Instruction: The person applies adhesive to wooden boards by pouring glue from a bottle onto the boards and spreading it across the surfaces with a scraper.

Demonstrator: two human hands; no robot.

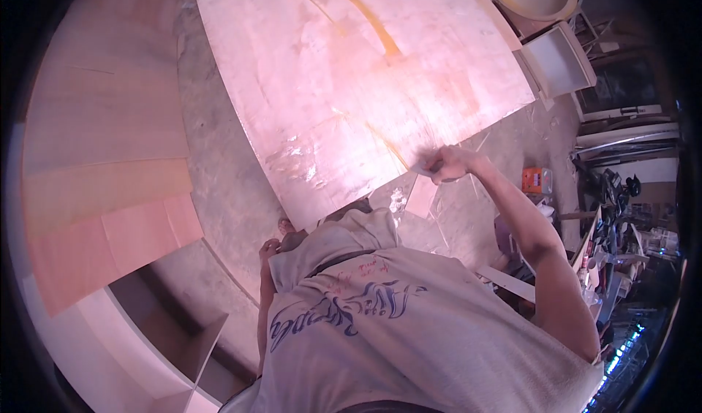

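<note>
A large pale board lies in front of me, with a streak of yellow glue-like liquid across its far part and a thinner line near its close edge. My right hand is closed on what looks like a thin flat scraper, blurred at the board's near right edge. Wet, shiny patches show on the board's lower left. My left hand hangs beside my clothing, its fingers loosely curled with nothing visible in them.
Stacked wooden sheets and a white open cabinet frame stand at left. A round tub and pale drawer-like box sit at upper right. An orange box and cluttered tools lie at right, on or beside the concrete floor.
</note>
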